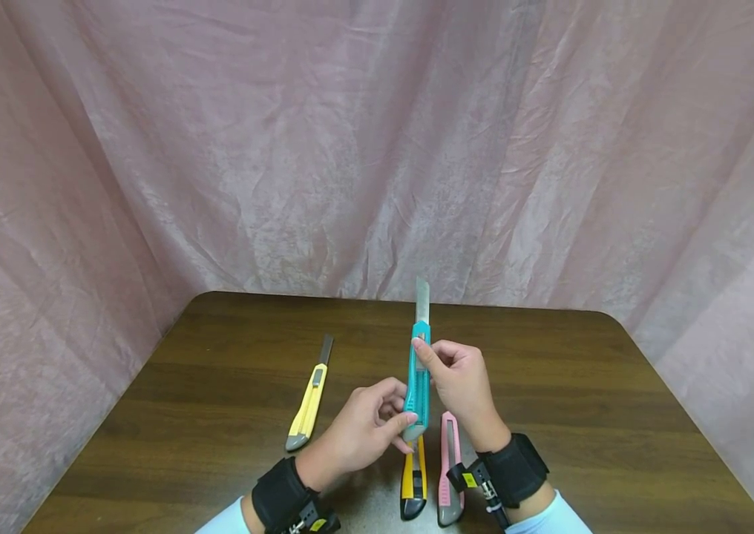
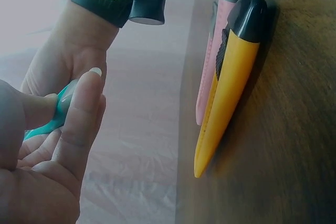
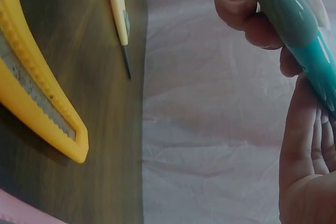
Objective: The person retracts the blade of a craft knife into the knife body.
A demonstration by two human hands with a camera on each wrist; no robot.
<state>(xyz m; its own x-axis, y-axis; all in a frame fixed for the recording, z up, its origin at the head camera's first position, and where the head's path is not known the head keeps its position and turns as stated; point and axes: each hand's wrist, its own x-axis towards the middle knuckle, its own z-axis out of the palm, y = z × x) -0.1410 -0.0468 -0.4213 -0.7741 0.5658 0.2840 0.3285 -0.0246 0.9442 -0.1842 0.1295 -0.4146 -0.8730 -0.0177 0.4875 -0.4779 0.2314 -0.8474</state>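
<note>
A teal utility knife (image 1: pixel 419 378) is held up above the table with its blade (image 1: pixel 422 298) extended and pointing away. My right hand (image 1: pixel 462 382) pinches it near the slider, thumb on the upper face. Lower down, my left hand (image 1: pixel 366 426) grips the grey tail end between thumb and fingers. Beneath the hands, a yellow-orange utility knife (image 2: pixel 231 87) with a black end lies on the table. Just right of it lies a pink utility knife (image 1: pixel 445 489) with a grey end. Off to the left rests a pale yellow utility knife (image 1: pixel 308 404), its blade out.
The brown wooden table (image 1: pixel 217 356) has rounded far corners. Pink curtains (image 1: pixel 350 148) hang behind it and on both sides. Black camera straps (image 1: pixel 517 469) wrap both wrists, and light blue sleeves show at the bottom edge.
</note>
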